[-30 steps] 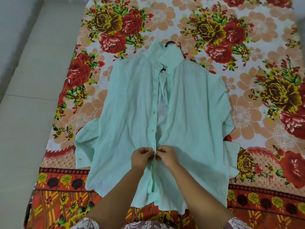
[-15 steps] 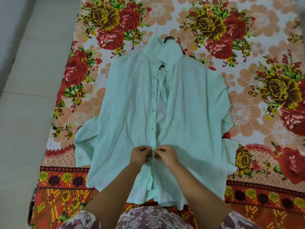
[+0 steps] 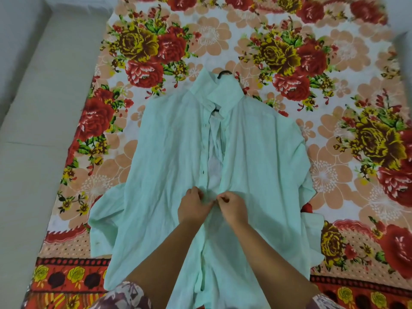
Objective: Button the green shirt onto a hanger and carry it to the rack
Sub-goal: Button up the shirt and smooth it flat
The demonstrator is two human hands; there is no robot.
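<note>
The pale green shirt (image 3: 169, 166) lies flat, front up, on a flowered bedsheet (image 3: 347, 90). A black hanger hook (image 3: 224, 73) pokes out above its collar. The front is closed below my hands and gapes open above them up to the collar, with small dark buttons along the left placket. My left hand (image 3: 193, 206) pinches the left placket edge at mid-front. My right hand (image 3: 231, 206) pinches the right placket edge, close against the left hand. Whatever lies between the fingertips is hidden.
The sheet covers a mattress; a pale tiled floor (image 3: 31, 152) runs along the left side. The shirt's left sleeve (image 3: 104, 221) is folded by the sheet's red border, the right cuff (image 3: 312, 228) lies at the right.
My hands stay pinched together on the placket at about the same spot on the shirt. The view has shifted, bringing more of the upper sheet into sight.
</note>
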